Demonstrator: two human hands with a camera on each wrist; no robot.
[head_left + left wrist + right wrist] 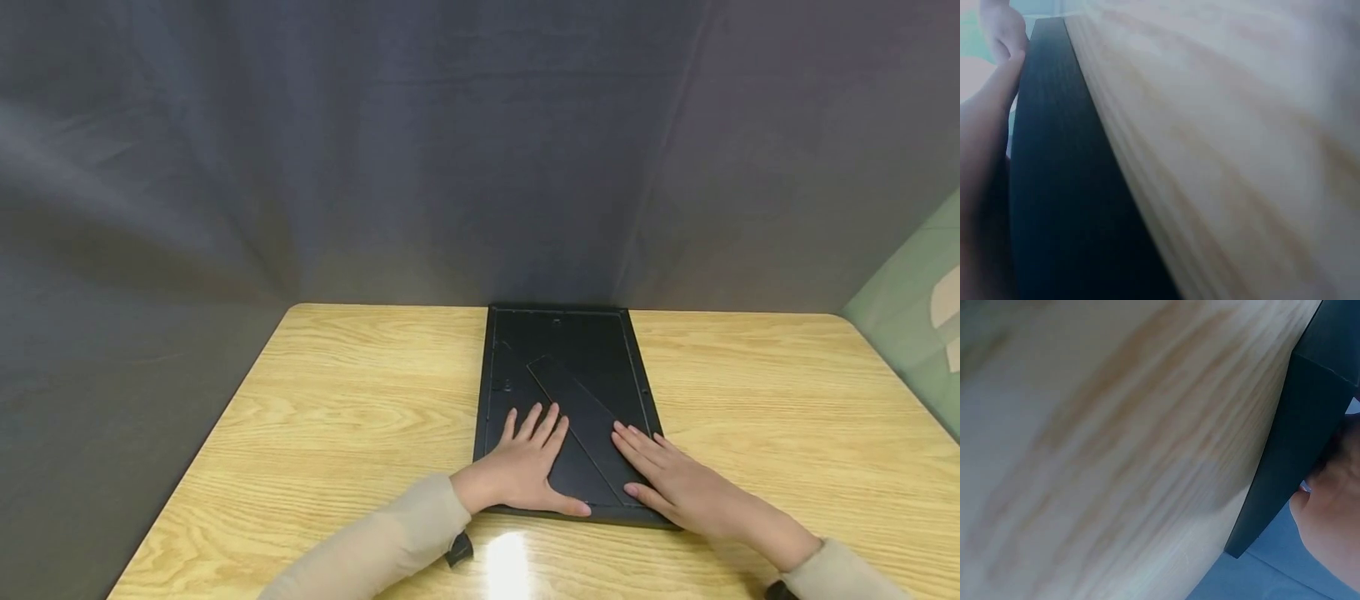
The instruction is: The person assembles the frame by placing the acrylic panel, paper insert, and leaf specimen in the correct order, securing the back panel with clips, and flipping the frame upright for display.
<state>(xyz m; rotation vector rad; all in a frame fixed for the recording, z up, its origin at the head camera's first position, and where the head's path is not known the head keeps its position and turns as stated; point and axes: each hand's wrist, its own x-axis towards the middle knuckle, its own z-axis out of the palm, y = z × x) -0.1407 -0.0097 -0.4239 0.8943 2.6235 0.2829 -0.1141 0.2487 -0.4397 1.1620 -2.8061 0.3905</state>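
Observation:
A black picture frame [577,342] lies face down on the wooden table, its back panel and slanting easel leg [581,450] turned up. My left hand [525,467] rests flat on the lower left of the back, fingers spread, thumb along the near edge. On the lower right side lies my right hand [675,483], fingers straight and pointing inward over the frame's rim. Both wrist views show the black side edge of the frame [1066,156] close up, with part of a hand [1332,506] beside it.
The light wooden table [337,400] extends to both sides of the frame. A dark grey cloth [450,150] hangs behind the table and at its left. Something green [907,333] stands past the right edge. Light reflects off the table's near part.

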